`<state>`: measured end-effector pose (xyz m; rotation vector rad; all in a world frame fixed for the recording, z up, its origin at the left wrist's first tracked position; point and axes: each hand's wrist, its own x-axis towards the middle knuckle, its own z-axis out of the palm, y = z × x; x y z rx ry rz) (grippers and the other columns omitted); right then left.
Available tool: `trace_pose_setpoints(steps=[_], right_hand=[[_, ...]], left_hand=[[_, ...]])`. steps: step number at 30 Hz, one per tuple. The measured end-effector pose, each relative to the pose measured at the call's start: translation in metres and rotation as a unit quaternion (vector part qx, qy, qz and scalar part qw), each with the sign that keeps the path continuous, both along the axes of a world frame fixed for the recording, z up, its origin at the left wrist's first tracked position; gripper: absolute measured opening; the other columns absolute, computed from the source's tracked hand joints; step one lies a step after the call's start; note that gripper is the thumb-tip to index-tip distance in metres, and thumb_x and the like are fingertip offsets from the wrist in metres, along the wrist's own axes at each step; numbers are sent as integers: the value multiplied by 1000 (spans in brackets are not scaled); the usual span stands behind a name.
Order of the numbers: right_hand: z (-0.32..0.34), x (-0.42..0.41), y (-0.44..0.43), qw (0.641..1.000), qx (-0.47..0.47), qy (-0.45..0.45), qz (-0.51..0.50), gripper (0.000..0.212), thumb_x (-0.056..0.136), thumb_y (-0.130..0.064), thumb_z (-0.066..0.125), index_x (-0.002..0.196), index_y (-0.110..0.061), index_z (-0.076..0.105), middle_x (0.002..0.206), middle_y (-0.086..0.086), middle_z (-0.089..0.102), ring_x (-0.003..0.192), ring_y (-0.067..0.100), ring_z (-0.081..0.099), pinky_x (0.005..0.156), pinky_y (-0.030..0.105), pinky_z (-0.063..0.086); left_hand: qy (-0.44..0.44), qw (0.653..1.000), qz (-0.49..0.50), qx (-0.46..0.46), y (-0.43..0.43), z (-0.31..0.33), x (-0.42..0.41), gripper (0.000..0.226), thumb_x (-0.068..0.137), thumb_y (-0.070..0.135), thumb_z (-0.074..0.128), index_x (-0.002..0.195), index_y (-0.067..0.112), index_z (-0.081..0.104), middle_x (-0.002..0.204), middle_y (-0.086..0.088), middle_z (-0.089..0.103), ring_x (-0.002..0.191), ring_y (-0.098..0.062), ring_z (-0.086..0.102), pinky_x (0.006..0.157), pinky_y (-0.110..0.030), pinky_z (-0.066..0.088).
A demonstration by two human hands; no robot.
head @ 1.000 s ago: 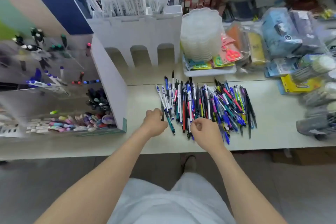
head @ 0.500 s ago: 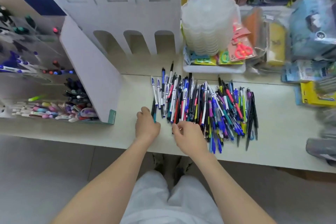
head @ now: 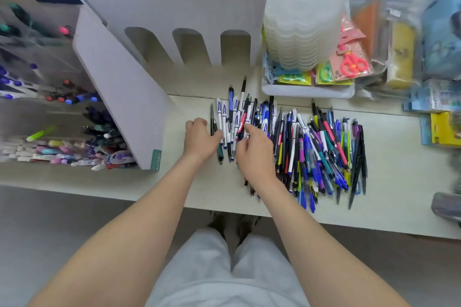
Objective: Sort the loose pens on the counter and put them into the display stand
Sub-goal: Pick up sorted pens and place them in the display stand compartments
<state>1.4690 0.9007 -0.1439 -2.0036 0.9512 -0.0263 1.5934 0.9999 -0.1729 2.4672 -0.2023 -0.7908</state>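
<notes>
Loosely, left hand (head: 199, 141) curled beside slim glossy pens (head: 321, 152) (grip unclear); right hand (head: 254, 151) likewise, fingertips (head: 247, 127) atop them

The heap of pens (head: 311, 147) at centre right mixes blue, black, pink, teal, yellow and purple; those at its left edge are white with blue print. The surface (head: 399, 169) is pale cream. The display stand (head: 119, 87) is white with a green label (head: 156, 159). Red scissors (head: 353, 62) lie on a pink card at upper right.
</notes>
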Motion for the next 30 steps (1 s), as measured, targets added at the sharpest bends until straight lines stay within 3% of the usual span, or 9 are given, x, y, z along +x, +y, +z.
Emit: trace_pose_setpoints(steps=[3,5,9,14,19,22,24,26,30], right_hand=[[-1,14,0,999,17,19,27,55,102,3,47,156,-4,43,154,11,51,141,28,47,113,24,31],[-5,21,0,998,17,53,33,66,97,10,49,160,-6,37,155,12,48,142,32,41,118,32,35],[-13,29,15,994,36,96,26,57,87,13,47,140,-8,48,103,12,62,111,35,52,77,39,41],[-14,37,20,992,109,60,6,46,95,5,46,138,-10,56,108,12,71,97,34,66,65,34,44],[-12,35,10,984,165,63,-7,51,98,1,40,142,-13,62,129,6,72,120,25,67,99,36,56],[-14,30,7,978,199,66,-23,51,100,2,40,143,-13,63,126,4,73,112,20,71,83,20,57],[-11,27,7,969,233,57,-48,50,101,3,39,142,-13,63,125,1,71,102,11,70,69,11,53],[-8,24,10,962,259,40,-70,49,102,2,38,139,-15,64,126,-1,69,110,11,66,82,15,52],[-11,18,25,961,262,35,-85,46,105,-3,36,139,-14,67,131,-4,70,126,12,61,108,28,47]], left_hand=[[8,1000,-20,-16,-23,0,9,52,94,32,70,137,8,55,136,-13,52,117,-25,50,96,-29,41],[27,999,-18,-23,-33,-4,15,44,90,26,68,131,13,59,130,-13,53,123,-27,49,106,-40,47],[65,996,-6,-57,-40,-6,21,39,83,27,59,120,17,66,117,-10,56,110,-31,57,102,-45,54],[109,992,8,-60,-36,-6,21,37,102,30,65,128,6,55,127,-16,61,116,-35,62,100,-48,54],[139,990,6,-15,-35,-2,18,50,108,35,59,133,-6,47,134,-24,59,123,-41,60,97,-44,53],[153,988,-14,-4,-35,1,18,26,105,27,60,111,1,59,129,-29,61,114,-45,64,83,-43,53],[168,986,-3,-21,-34,3,19,13,99,16,62,88,12,56,109,-23,64,85,-35,62,70,-33,44],[191,981,17,-29,-34,7,19,7,94,10,62,90,10,56,88,-12,57,72,-23,50,67,-31,40],[222,973,48,-33,-29,10,13,6,93,13,61,95,8,60,83,-7,55,74,-24,49,69,-32,39]])
